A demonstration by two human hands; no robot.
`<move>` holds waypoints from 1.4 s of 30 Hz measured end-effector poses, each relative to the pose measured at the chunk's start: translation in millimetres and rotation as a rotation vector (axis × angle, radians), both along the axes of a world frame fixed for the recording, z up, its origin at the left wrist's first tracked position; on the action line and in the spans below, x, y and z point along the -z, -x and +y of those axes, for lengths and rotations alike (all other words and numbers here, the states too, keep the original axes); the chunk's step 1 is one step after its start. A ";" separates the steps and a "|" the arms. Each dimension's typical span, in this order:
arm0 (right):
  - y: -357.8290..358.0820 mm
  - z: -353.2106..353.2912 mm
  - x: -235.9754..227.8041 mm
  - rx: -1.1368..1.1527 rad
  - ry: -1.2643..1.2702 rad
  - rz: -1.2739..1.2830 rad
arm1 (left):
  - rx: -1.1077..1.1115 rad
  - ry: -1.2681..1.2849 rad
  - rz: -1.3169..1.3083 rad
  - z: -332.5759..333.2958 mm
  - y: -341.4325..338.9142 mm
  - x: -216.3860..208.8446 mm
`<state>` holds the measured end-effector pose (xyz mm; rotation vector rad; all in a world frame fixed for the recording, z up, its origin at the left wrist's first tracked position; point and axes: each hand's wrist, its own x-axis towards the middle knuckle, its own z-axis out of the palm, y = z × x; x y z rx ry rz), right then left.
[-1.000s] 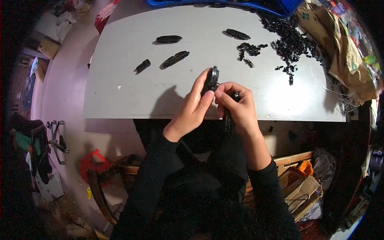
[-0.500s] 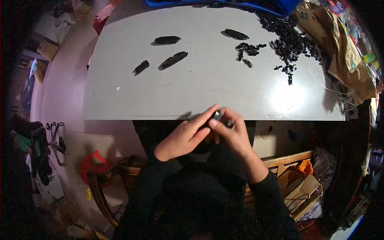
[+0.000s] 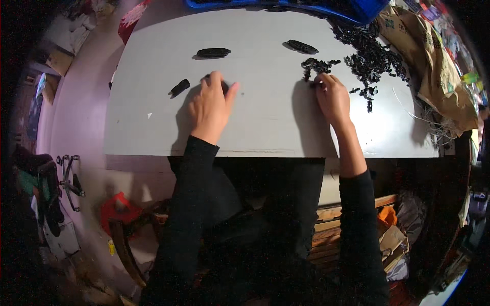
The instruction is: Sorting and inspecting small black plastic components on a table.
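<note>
On the white table, my left hand point(image 3: 210, 107) has its fingers and thumb around an oblong black part point(image 3: 224, 85), mostly covered by the hand. My right hand point(image 3: 334, 99) is closed in a pinch at the lower edge of a small cluster of black pieces point(image 3: 317, 65). Whatever sits between those fingertips is too small and hidden to make out. A short black part point(image 3: 179, 87) lies left of my left hand, and a longer black oblong part point(image 3: 213, 53) lies beyond it. Another such oblong part point(image 3: 302, 47) rests beyond the cluster.
A big heap of small black pieces point(image 3: 375, 64) spreads over the table's right side. A blue tray point(image 3: 365, 15) stands at the far edge. Brown paper sacking point(image 3: 434, 66) and loose pale strings point(image 3: 439, 125) border the right. A wooden bench point(image 3: 326, 229) is below.
Both hands were together at the table's near edge around a small dark item. They have parted and reached forward, the left to the oblong part, the right to the small cluster.
</note>
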<state>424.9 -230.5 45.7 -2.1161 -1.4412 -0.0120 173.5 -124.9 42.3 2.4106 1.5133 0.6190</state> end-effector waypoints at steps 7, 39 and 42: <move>-7.3 -5.4 0.1 0.016 -0.164 0.462 | 0.084 -0.151 -0.162 -1.4 14.1 10.9; 117.2 -51.1 -41.4 -0.411 0.002 1.306 | 0.470 0.779 -0.857 -87.2 10.2 -23.5; 113.3 -50.1 -42.9 -0.400 -0.018 1.012 | 0.663 0.505 -0.802 -87.9 3.0 -15.5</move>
